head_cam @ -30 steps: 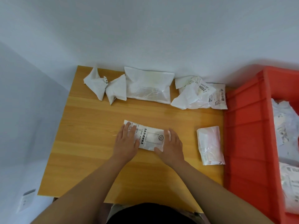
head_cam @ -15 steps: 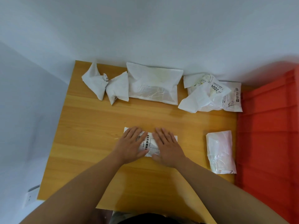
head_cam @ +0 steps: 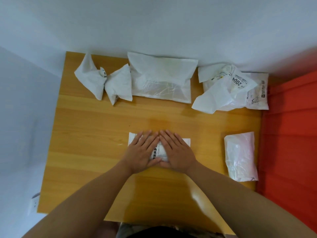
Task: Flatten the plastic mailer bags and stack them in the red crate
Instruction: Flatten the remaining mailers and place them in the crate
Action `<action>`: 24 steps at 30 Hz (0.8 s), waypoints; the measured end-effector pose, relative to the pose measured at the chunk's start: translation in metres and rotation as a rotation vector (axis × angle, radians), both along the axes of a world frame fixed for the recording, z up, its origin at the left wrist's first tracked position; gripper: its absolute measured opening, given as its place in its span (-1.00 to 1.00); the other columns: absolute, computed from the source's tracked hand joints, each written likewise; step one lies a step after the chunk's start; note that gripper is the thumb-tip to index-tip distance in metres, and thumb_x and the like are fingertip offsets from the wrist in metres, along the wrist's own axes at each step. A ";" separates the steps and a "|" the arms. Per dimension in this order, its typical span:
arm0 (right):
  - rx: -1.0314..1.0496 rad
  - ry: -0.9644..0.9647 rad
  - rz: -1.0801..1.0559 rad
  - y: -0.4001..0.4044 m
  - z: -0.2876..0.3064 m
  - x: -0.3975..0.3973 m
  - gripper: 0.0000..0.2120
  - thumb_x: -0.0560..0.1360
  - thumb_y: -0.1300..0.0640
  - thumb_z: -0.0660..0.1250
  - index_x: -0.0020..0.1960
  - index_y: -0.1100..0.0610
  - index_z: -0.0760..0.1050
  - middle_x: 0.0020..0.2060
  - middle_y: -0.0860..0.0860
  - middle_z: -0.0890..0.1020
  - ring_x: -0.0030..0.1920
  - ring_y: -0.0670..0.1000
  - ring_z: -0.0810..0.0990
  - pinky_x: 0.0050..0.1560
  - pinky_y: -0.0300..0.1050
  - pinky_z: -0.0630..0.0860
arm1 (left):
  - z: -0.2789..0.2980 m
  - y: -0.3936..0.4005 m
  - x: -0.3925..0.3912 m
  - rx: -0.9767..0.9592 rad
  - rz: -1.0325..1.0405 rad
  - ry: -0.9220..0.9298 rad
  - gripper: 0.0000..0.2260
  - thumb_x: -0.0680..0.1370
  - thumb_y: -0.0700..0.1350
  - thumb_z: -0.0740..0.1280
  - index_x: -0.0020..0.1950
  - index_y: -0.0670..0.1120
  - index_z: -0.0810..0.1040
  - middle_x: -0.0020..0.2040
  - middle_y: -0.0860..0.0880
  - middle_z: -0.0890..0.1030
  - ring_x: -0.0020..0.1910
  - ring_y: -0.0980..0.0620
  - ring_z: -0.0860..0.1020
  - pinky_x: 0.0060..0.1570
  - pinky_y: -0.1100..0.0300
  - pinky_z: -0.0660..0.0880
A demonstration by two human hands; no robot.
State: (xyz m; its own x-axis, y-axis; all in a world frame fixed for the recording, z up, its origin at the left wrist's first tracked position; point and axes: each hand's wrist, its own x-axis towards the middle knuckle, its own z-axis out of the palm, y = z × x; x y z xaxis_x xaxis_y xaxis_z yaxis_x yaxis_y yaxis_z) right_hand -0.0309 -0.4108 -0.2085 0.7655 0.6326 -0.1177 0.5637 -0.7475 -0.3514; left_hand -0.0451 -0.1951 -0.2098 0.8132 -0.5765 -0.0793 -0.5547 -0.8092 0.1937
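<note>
Just a light wooden table (head_cam: 96,134) with a glossy top, pushed right into the corner of a plain white wall (head_cam: 154,23). Low down on the left there's a white wall socket (head_cam: 34,204), partly cut off by the table's edge.

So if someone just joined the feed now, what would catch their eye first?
Probably the two hands, left hand and right hand, pressing flat on a small mailer bag at the middle of the wooden table. Next, the bright red crate at the right edge, then the crumpled white bags lined along the far side.
</note>
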 end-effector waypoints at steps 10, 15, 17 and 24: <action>-0.012 -0.057 -0.008 0.001 -0.005 -0.003 -0.10 0.49 -0.42 0.17 0.55 0.24 0.24 0.57 0.12 0.22 0.58 0.08 0.12 0.53 0.12 0.13 | -0.006 0.000 -0.002 0.015 0.016 -0.039 -0.31 0.61 0.32 0.07 0.52 -0.19 0.32 0.53 -0.15 0.32 0.54 -0.13 0.23 0.46 -0.15 0.21; -0.016 -0.090 -0.012 0.001 -0.008 -0.004 -0.10 0.48 -0.41 0.21 0.54 0.25 0.25 0.56 0.13 0.22 0.58 0.09 0.12 0.54 0.13 0.12 | -0.008 0.000 -0.003 0.004 0.037 -0.045 -0.31 0.59 0.31 0.11 0.51 -0.18 0.35 0.52 -0.13 0.33 0.54 -0.11 0.23 0.47 -0.13 0.20; -0.023 -0.107 -0.011 0.002 -0.010 -0.005 -0.09 0.47 -0.40 0.22 0.54 0.25 0.25 0.56 0.13 0.22 0.58 0.09 0.12 0.54 0.13 0.12 | -0.009 0.000 -0.003 0.000 0.043 -0.044 -0.31 0.59 0.31 0.12 0.51 -0.18 0.35 0.52 -0.13 0.33 0.54 -0.11 0.24 0.47 -0.13 0.20; -0.040 -0.146 -0.006 0.003 -0.012 -0.005 -0.11 0.47 -0.38 0.22 0.53 0.27 0.26 0.56 0.15 0.23 0.58 0.11 0.14 0.52 0.16 0.14 | -0.010 -0.001 -0.003 0.016 0.043 -0.064 -0.32 0.57 0.30 0.15 0.50 -0.18 0.36 0.51 -0.13 0.36 0.53 -0.10 0.26 0.46 -0.12 0.22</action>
